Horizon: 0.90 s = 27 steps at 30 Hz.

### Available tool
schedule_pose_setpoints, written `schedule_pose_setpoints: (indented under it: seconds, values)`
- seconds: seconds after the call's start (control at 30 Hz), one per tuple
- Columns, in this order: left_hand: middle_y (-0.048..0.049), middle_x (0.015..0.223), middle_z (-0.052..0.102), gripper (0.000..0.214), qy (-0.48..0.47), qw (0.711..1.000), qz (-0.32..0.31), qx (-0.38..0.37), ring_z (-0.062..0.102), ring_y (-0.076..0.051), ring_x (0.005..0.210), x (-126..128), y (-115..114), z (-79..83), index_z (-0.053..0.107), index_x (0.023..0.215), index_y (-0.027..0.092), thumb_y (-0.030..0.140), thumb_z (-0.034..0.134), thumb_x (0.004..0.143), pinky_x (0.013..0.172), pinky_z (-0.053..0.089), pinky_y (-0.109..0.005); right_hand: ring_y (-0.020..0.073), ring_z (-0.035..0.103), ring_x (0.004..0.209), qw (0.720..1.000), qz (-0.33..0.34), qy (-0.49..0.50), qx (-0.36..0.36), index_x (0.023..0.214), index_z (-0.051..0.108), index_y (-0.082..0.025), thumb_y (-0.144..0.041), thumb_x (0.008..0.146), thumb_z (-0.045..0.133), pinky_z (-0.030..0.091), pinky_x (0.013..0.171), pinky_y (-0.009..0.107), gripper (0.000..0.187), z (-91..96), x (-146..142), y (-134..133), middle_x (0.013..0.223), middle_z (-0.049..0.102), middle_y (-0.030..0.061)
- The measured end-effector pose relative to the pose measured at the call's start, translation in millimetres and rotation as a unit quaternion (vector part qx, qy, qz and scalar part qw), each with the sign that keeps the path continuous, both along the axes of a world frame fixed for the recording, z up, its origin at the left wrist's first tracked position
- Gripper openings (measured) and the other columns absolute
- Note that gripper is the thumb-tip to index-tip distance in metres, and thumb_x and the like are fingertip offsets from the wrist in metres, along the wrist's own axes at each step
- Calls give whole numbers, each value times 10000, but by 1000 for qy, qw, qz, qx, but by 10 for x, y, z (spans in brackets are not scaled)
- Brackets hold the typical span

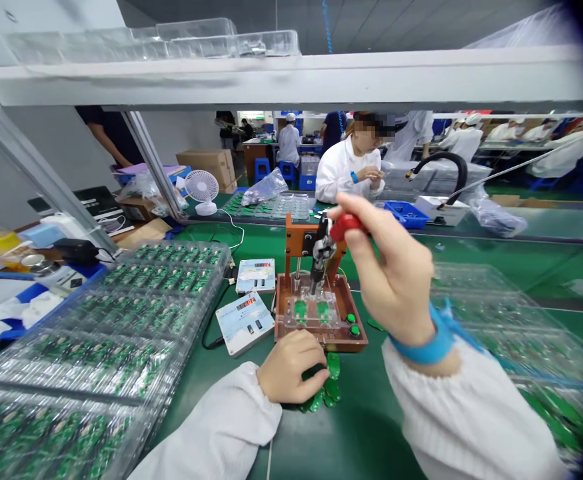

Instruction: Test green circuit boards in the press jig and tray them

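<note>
Just right of the frame's centre, the right hand (pixel 394 273) has thumb and fingers closed around the red knob (pixel 345 227) of a toggle-clamp fixture (pixel 344 347) with two green circuit boards (pixel 324 311) inside. Lower centre, the left hand (pixel 291 367) bends over a green board pile (pixel 332 390); whether its fingers pinch one, I can't tell.
</note>
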<state>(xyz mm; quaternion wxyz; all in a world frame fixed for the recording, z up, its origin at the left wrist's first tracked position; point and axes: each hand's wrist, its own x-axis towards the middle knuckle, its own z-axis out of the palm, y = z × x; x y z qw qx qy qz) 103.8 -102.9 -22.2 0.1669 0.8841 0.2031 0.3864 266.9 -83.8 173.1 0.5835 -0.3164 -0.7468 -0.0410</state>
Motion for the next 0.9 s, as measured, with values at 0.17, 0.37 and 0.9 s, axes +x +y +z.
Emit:
schedule_pose_setpoints:
  seconds: [0.17,0.37,0.9]
  values:
    - [-66,810,706,155,1,1000,-5,-1,623,-212,808,2,5,24,631,845,191,268,544,948,755,496,-364,229,646,1258,999,-1,29,16,1381,596,-336,-88,997,513,549,1114,451,464,-520,-20,-134,1300,698,6]
    - [-74,829,717,176,11,1000,5,-14,639,-212,823,5,3,-17,640,851,190,288,538,956,774,506,-368,252,534,1407,999,40,11,5,1430,548,-311,-11,953,527,508,1171,513,564,-903,-11,-43,1412,634,36]
    - [-116,1212,730,365,124,956,165,-207,656,-304,1182,-916,762,666,748,1096,212,350,834,770,1061,490,-461,300,437,1478,992,94,81,6,1468,488,-334,-20,893,592,435,1203,606,664,-1088,-157,45,1427,603,54]
